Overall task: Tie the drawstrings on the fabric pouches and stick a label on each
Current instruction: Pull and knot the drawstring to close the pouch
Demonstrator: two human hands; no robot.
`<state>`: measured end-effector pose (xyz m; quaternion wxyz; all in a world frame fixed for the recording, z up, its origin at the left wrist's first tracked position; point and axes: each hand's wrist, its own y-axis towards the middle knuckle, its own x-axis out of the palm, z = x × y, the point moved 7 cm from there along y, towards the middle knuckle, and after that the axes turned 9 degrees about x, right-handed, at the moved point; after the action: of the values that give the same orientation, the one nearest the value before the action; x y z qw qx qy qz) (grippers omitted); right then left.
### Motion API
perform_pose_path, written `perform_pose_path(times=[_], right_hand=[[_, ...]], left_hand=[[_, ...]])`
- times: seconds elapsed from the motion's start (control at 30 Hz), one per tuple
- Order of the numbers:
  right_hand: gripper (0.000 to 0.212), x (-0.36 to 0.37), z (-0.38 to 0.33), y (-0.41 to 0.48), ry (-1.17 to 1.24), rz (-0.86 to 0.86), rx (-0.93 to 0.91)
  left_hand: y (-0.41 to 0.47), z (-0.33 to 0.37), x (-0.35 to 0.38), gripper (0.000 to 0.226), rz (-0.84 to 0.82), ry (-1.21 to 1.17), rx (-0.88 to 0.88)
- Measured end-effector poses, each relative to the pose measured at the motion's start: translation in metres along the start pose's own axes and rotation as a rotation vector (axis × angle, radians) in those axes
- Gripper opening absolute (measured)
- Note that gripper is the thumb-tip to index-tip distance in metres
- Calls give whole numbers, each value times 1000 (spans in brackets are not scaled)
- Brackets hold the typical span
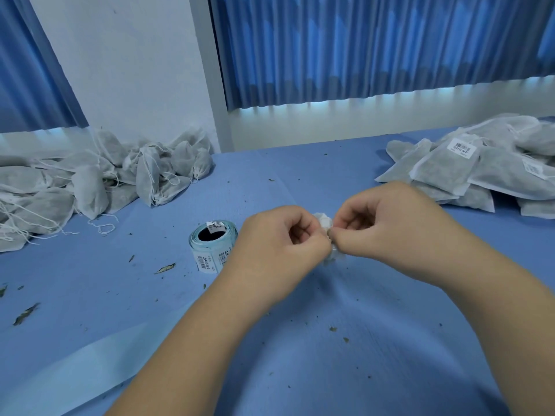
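A small white fabric pouch [325,222] is held just above the blue table cover [375,340], near the middle of the view, and is largely hidden between the two hands. Only bunched white cloth is seen, above and below the meeting fingertips. From these two patches, its long axis appears to run roughly away from the person, but which end is the mouth cannot be told, and the drawstring itself cannot be made out.

The cloth is pinched from the left by the left hand [279,244] and from the right by the right hand [387,226]. Both hands are curled, with fingertips nearly touching.

Just beside the left hand, a roll of labels [210,244] is stood on end on the cover, with a barcode label hanging loose at its front. A heap of pouches [90,181] with trailing strings is piled at the far left, and a stack of labelled pouches [480,172] is laid flat at the far right. Dried leaf fragments [164,268] are scattered over the cover, and a pale paper strip [75,370] is laid across the near left corner. Blue curtains [375,46] are hung behind.
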<state>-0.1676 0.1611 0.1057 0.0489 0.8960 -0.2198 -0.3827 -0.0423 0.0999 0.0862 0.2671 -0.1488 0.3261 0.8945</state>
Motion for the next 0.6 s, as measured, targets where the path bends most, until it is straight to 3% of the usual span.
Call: perform_pose_path(times=[0.17, 0.33, 0.47, 0.6], right_hand=[[18, 5, -5, -1, -181, 55, -65], [13, -13, -8, -3, 40, 99, -150], [20, -10, -16, -8, 26, 35, -247], [14, 5, -10, -6, -110, -29, -195]], left_hand=[[-1, -1, 4, 16, -41, 29, -21], [2, -7, -8, 18, 76, -54, -102], [3, -7, -10, 20, 97, -83, -106], [3, -7, -5, 15, 73, -132, -96]])
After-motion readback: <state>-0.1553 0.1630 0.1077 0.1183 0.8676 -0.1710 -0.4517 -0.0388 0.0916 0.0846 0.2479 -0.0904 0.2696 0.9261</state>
